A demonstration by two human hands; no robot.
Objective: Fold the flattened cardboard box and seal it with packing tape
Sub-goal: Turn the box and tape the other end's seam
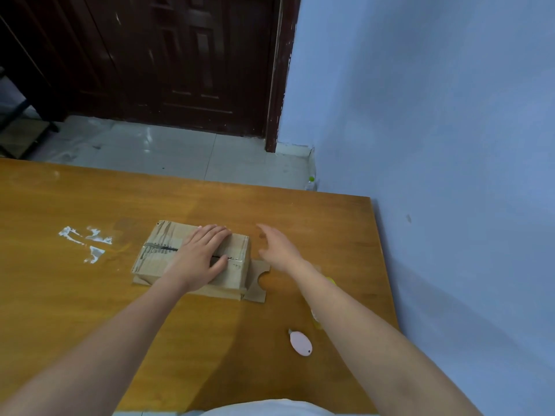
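Cardboard box [156, 259] sits folded at middle of wooden bench [90, 310], top seam partly gaping. Left hand [202, 253] lies flat on box top, fingers straight, grip released, pressing flaps. Right hand [277, 247] hovers just right of box, fingers relaxed, grip released, holding nothing. Loose cardboard flap [258, 283] pokes out at box's right base. Pink cutter [300, 343] lies nearer, right. Tape scraps [87, 243] stuck left of box.

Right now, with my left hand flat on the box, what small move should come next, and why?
Probably keep the left hand pressing the box and smooth along the seam. Tape seems to cover the seam's left part, the flaps are closed, and the right hand hovers open beside the box, holding nothing. No tape roll is plainly visible.
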